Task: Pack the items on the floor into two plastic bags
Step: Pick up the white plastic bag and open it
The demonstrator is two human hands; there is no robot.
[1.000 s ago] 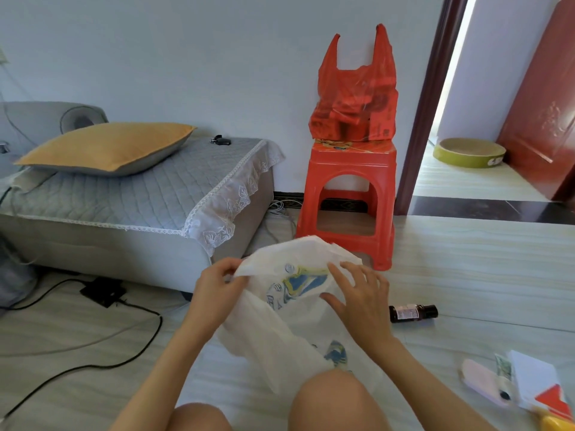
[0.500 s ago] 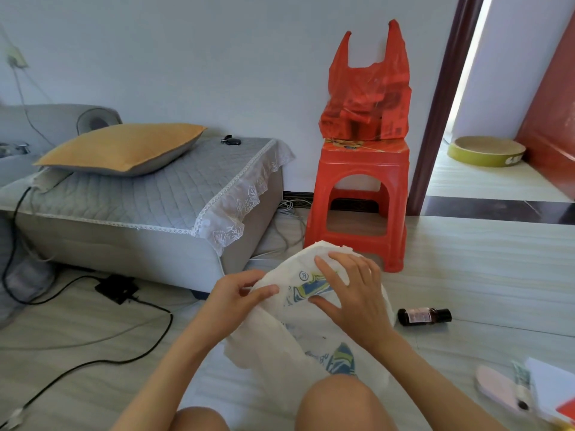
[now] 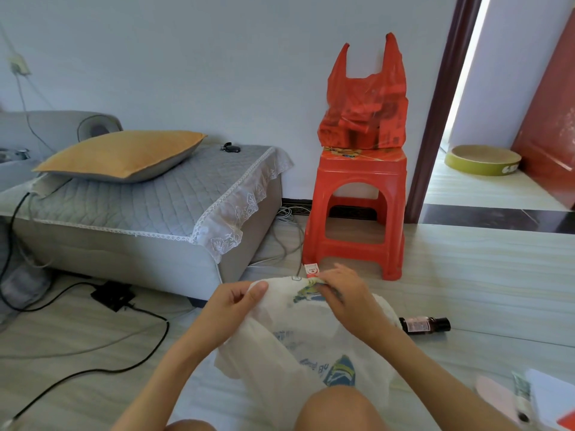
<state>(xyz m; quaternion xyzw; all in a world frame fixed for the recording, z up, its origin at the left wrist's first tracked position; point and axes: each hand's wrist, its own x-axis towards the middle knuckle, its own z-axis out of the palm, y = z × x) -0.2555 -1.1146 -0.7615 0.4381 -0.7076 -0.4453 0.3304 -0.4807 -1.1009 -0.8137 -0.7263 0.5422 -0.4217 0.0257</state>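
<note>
Head view: a person seated on the floor holds a white plastic bag over the lap, apparently to work its mouth open for packing. The left hand pinches the bag's upper edge between thumb and curled fingers; the right hand grips the same edge just beside it, fingers bent over the printed film. A dark bottle lies on the floor to the right, near the bag; more small items wait at the lower right corner. A filled red bag already stands on the red stool against the wall.
</note>
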